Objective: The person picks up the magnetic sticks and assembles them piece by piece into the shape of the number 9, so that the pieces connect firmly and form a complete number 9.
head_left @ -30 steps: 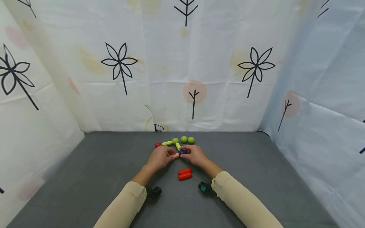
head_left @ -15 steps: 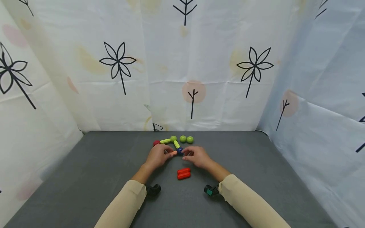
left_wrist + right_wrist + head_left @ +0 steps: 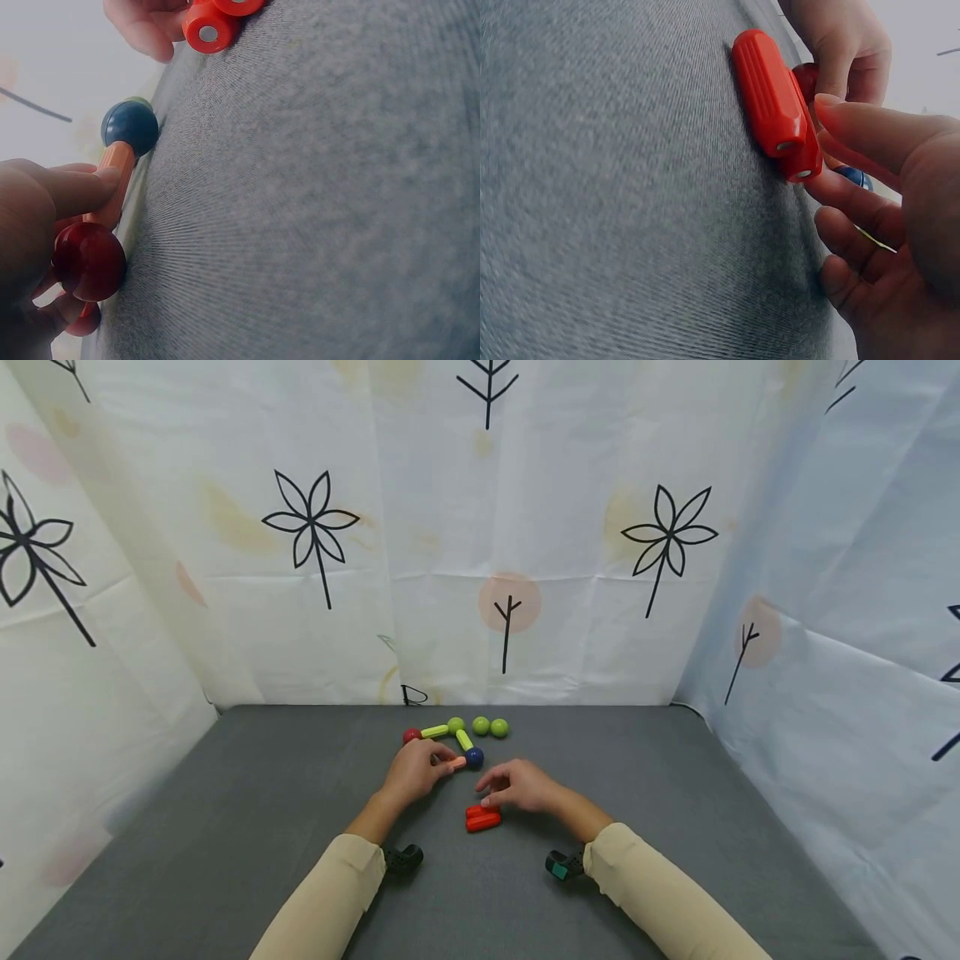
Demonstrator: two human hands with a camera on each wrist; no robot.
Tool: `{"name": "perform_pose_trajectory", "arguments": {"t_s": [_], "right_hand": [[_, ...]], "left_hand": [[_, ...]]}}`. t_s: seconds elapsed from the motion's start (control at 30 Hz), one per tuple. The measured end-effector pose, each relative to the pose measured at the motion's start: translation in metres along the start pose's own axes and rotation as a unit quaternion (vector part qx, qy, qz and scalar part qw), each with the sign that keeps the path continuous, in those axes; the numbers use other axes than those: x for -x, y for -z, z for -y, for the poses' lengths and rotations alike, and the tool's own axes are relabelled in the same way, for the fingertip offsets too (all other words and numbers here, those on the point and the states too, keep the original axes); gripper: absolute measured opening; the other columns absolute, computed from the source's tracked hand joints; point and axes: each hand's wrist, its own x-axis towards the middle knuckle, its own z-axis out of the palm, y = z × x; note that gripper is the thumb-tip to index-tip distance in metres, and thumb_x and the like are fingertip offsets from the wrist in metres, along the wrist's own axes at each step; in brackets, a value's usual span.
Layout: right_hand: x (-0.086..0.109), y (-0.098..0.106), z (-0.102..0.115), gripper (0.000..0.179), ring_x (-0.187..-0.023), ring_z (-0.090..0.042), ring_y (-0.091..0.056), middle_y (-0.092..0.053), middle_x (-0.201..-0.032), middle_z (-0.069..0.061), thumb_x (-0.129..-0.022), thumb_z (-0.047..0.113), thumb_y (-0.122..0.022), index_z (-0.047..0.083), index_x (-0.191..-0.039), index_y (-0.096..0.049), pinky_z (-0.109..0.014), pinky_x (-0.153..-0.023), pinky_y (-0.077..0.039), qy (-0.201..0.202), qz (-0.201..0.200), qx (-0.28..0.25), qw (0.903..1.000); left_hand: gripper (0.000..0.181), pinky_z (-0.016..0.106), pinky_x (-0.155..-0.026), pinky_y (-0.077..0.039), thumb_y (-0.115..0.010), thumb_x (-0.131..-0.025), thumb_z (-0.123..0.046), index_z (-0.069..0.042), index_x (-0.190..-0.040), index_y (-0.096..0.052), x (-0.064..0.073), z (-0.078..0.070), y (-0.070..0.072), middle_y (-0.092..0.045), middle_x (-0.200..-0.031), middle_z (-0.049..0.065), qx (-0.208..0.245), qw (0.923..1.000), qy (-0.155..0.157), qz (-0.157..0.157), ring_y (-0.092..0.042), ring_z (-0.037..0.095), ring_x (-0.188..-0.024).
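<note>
My left hand [image 3: 412, 772] pinches an orange magnetic rod [image 3: 118, 169] between thumb and fingers. A blue ball [image 3: 129, 126] sits at the rod's far end, and a dark red ball [image 3: 90, 261] is at its near end. From the blue ball a yellow-green rod [image 3: 465, 740] runs back to a green ball [image 3: 456, 725]. Another yellow-green rod [image 3: 434, 731] links that to a red ball [image 3: 412, 736]. My right hand [image 3: 523, 787] hovers at two red rods [image 3: 769, 94], thumb and fingers parted around their ends; contact is unclear. Silver discs show on the rod ends.
Two loose green balls [image 3: 491, 727] lie at the back of the grey table [image 3: 225, 827]. A white printed curtain [image 3: 585, 635] rises behind and at both sides. A black wrist strap [image 3: 405, 859] is on each arm.
My right hand has let go of the blue ball and moved toward me to the red rods. My left hand keeps its pinch on the orange rod, nearly in place.
</note>
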Motion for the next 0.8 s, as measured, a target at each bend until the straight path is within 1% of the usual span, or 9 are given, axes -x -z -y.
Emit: {"name": "perform_pose_trajectory", "arguments": {"t_s": [0.13,0.27,0.4,0.57,0.8], "right_hand": [[0.0006,0.0000,-0.0015,0.019,-0.068,-0.008,-0.053,-0.061,-0.078,0.008,-0.089,0.020,-0.073,0.011,-0.106,-0.073,-0.026,-0.061,-0.044,0.002,0.008,0.006,1.0000],[0.0012,-0.0003,-0.0025,0.018,-0.069,-0.008,-0.054,-0.062,-0.080,0.009,-0.090,0.021,-0.072,0.011,-0.106,-0.073,-0.027,-0.063,-0.044,0.013,0.006,0.019,0.9997],[0.0031,-0.0001,-0.0024,0.016,-0.076,-0.007,-0.056,-0.064,-0.087,0.009,-0.091,0.017,-0.070,0.011,-0.105,-0.074,-0.027,-0.068,-0.046,0.028,-0.009,0.039,0.9988],[0.0055,0.0006,-0.0027,0.015,-0.076,-0.007,-0.055,-0.060,-0.088,0.008,-0.091,0.015,-0.069,0.010,-0.105,-0.074,-0.026,-0.069,-0.046,0.046,-0.029,0.065,0.9964],[0.0064,0.0027,-0.0059,0.019,-0.079,-0.008,-0.055,-0.062,-0.090,0.005,-0.089,0.020,-0.073,0.010,-0.105,-0.074,-0.027,-0.071,-0.046,0.070,-0.017,0.107,0.9917]], "left_hand": [[0.013,0.030,-0.064,-0.048,-0.077,-0.086,-0.023,-0.019,-0.098,-0.077,-0.0001,0.0007,-0.0007,-0.067,-0.087,-0.009,0.002,1.0000,-0.001,0.002,-0.057,0.009,-0.072],[0.013,0.030,-0.065,-0.047,-0.076,-0.086,-0.023,-0.019,-0.098,-0.077,-0.0003,0.0014,-0.0016,-0.067,-0.087,-0.009,0.003,1.0000,0.001,0.005,-0.056,0.009,-0.073],[0.012,0.030,-0.065,-0.048,-0.076,-0.086,-0.023,-0.019,-0.098,-0.077,-0.0007,0.0018,-0.0020,-0.066,-0.087,-0.010,0.005,1.0000,0.001,0.003,-0.056,0.009,-0.073],[0.012,0.030,-0.066,-0.048,-0.077,-0.085,-0.022,-0.019,-0.097,-0.077,-0.0004,0.0019,-0.0015,-0.066,-0.086,-0.010,0.005,1.0000,0.000,0.001,-0.056,0.009,-0.074],[0.012,0.031,-0.067,-0.048,-0.077,-0.085,-0.023,-0.020,-0.097,-0.077,0.0000,0.0017,-0.0019,-0.066,-0.087,-0.010,0.001,1.0000,0.001,0.001,-0.055,0.010,-0.074]]}}
